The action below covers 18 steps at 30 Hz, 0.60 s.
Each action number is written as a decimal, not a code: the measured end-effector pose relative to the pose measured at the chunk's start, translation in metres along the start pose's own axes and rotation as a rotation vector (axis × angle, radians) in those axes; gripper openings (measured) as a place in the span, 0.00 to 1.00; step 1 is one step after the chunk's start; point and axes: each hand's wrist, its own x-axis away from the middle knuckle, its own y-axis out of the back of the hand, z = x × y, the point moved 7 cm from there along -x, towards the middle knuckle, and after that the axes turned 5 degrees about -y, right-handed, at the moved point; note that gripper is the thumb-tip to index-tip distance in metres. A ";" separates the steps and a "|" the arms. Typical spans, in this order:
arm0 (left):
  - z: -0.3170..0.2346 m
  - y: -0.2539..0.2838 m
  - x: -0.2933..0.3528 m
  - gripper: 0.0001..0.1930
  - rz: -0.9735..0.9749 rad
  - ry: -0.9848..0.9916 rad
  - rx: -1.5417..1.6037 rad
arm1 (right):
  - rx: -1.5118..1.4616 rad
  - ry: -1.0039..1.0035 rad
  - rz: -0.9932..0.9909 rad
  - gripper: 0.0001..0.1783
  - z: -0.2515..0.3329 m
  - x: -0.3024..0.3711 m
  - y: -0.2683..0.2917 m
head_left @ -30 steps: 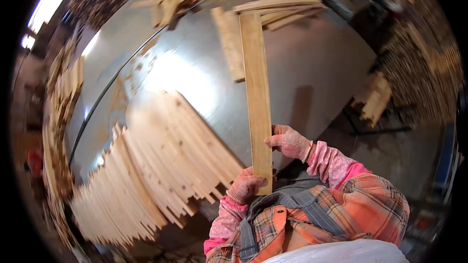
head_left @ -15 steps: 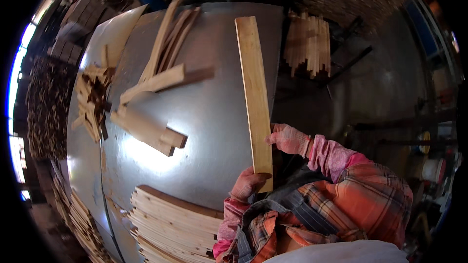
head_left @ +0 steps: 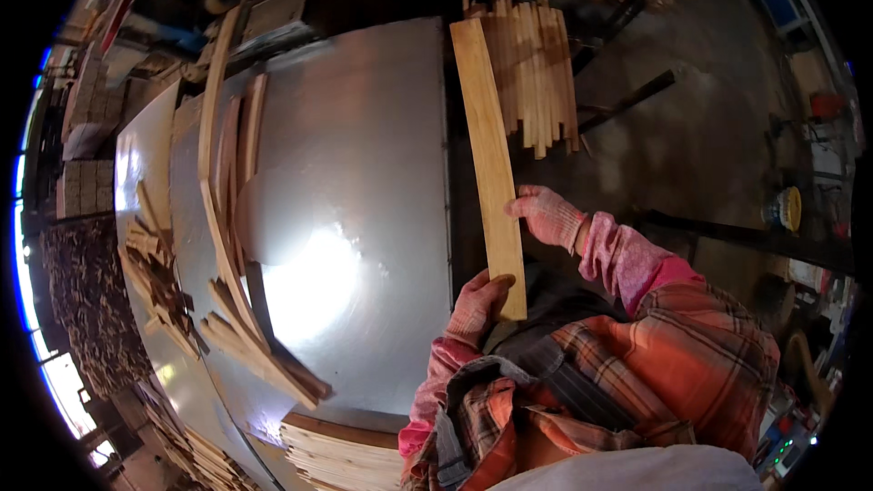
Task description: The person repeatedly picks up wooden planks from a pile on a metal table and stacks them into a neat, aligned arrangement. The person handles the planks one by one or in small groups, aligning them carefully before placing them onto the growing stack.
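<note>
A long, flat wooden board (head_left: 488, 145) is held out in front of me, its far end reaching toward a stack of strips. My left hand (head_left: 478, 308), in a pinkish work glove, grips the board near its close end, thumb on top. Farther up, my right hand (head_left: 547, 217), gloved alike, pinches the board's right edge between thumb and fingers. The board is beyond the right edge of the metal table (head_left: 382, 191). Its underside and the fingers beneath it are hidden.
Long wooden strips (head_left: 215, 127) and shorter pieces (head_left: 264, 355) lie on the table's left part, beside a heap of offcuts (head_left: 155, 282). Stacked boards (head_left: 336, 459) sit at the near edge. Right of the table stands a pile of strips (head_left: 541, 73) near dark metal bars (head_left: 637, 100).
My view and body have turned to the right. The board, still in both hands, has moved from over the table's right edge toward the strip pile.
</note>
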 end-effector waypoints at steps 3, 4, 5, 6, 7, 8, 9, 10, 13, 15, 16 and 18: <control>-0.005 -0.011 -0.031 0.21 -0.004 -0.014 -0.142 | 0.000 0.066 -0.034 0.12 0.039 -0.007 0.041; -0.009 -0.014 -0.037 0.22 -0.012 -0.011 -0.148 | 0.071 0.079 -0.083 0.12 0.046 -0.010 0.062; -0.010 -0.015 -0.039 0.23 -0.028 -0.015 -0.151 | 0.055 0.076 -0.094 0.12 0.053 -0.013 0.073; -0.011 -0.015 -0.043 0.23 -0.044 0.006 -0.144 | 0.040 0.072 -0.106 0.12 0.059 -0.015 0.084; -0.010 -0.016 -0.046 0.24 -0.058 0.028 -0.136 | 0.024 0.068 -0.117 0.12 0.063 -0.016 0.094; -0.009 -0.012 -0.051 0.24 -0.072 0.075 -0.120 | 0.073 0.092 -0.132 0.13 0.070 -0.014 0.098; -0.006 -0.010 -0.055 0.25 -0.087 0.122 -0.104 | 0.067 0.087 -0.146 0.14 0.072 -0.014 0.107; -0.002 -0.010 -0.059 0.24 -0.105 0.162 -0.010 | 0.062 0.081 -0.160 0.14 0.073 -0.015 0.119; -0.022 -0.019 -0.064 0.22 -0.126 0.141 -0.067 | 0.061 0.059 -0.154 0.15 0.079 -0.015 0.127; -0.028 -0.014 -0.070 0.23 -0.038 -0.018 -0.292 | 0.106 0.058 -0.152 0.16 0.085 -0.017 0.123; -0.029 -0.007 -0.071 0.23 -0.037 -0.067 -0.378 | 0.148 0.067 -0.163 0.16 0.089 -0.019 0.121; -0.039 0.010 -0.061 0.25 -0.129 -0.122 -0.510 | 0.180 0.075 -0.122 0.18 0.088 -0.022 0.104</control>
